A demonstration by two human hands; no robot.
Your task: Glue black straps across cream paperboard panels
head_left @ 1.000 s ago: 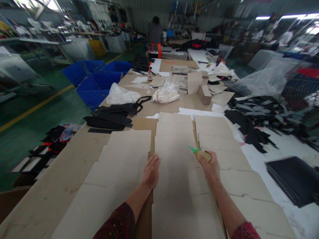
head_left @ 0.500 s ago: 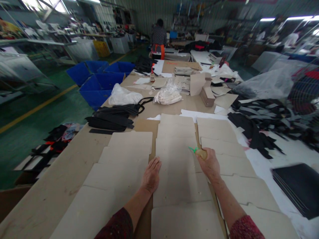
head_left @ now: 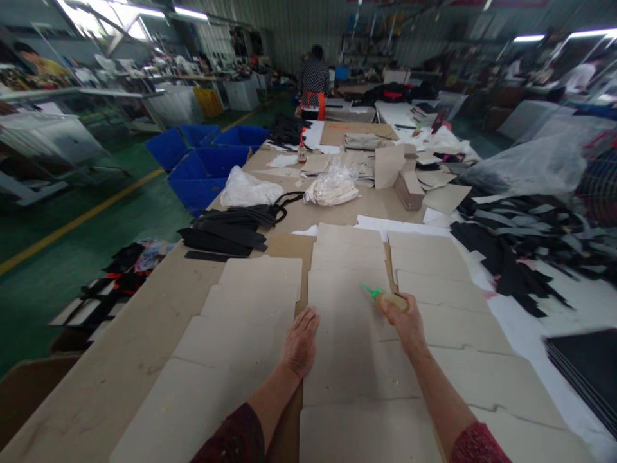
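Cardboard sheets (head_left: 342, 354) look smooth and matt, the bottle (head_left: 397, 301) plastic.

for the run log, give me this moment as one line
left hand: at boards | right hand: holding bottle | nozzle: over middle boards

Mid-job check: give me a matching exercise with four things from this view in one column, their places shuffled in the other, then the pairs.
1. Green-nozzled bottle
2. Left hand
3. Blue bins
4. Black stack

A. Past the left side of the table
B. In the right hand
C. At the picture's right edge
D. At the left edge of the middle row of boards

Pairs: 1-B, 2-D, 3-A, 4-C
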